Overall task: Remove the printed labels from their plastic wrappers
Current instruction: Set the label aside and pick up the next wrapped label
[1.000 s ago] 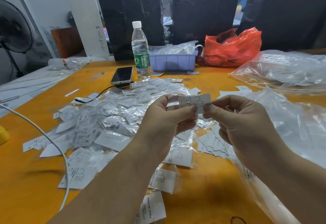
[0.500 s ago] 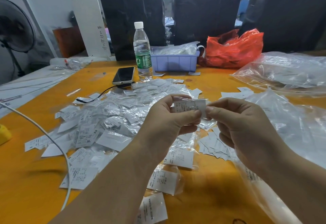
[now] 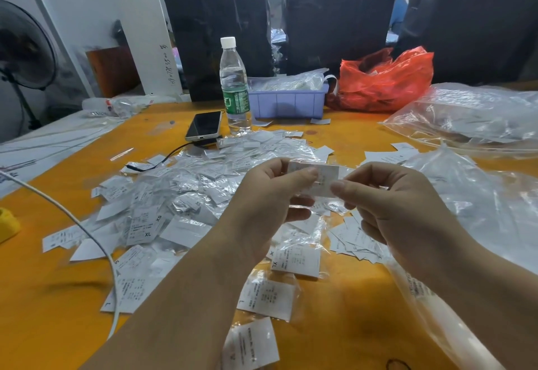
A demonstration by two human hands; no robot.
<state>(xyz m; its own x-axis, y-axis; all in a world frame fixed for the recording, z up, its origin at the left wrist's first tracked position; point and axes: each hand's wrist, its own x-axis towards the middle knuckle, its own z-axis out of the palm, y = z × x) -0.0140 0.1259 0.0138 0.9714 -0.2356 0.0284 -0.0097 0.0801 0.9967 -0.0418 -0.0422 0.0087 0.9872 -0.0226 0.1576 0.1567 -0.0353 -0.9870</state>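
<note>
Two hands, left [image 3: 270, 203] and right [image 3: 398, 209], pinch one wrapped label [image 3: 321, 179] between them above the orange worktop [image 3: 358, 297]. A heap of crinkled clear wrappers [image 3: 186, 195], too many to count, lies left; one flat stack of bare labels [image 3: 355, 241] lies right. Far edge: one bottle [image 3: 234, 87], one phone [image 3: 203, 126], one tray [image 3: 286, 103], one red bag [image 3: 384, 80].

Held label's [image 3: 323, 180] print (motion-blurred) unreadable
</note>
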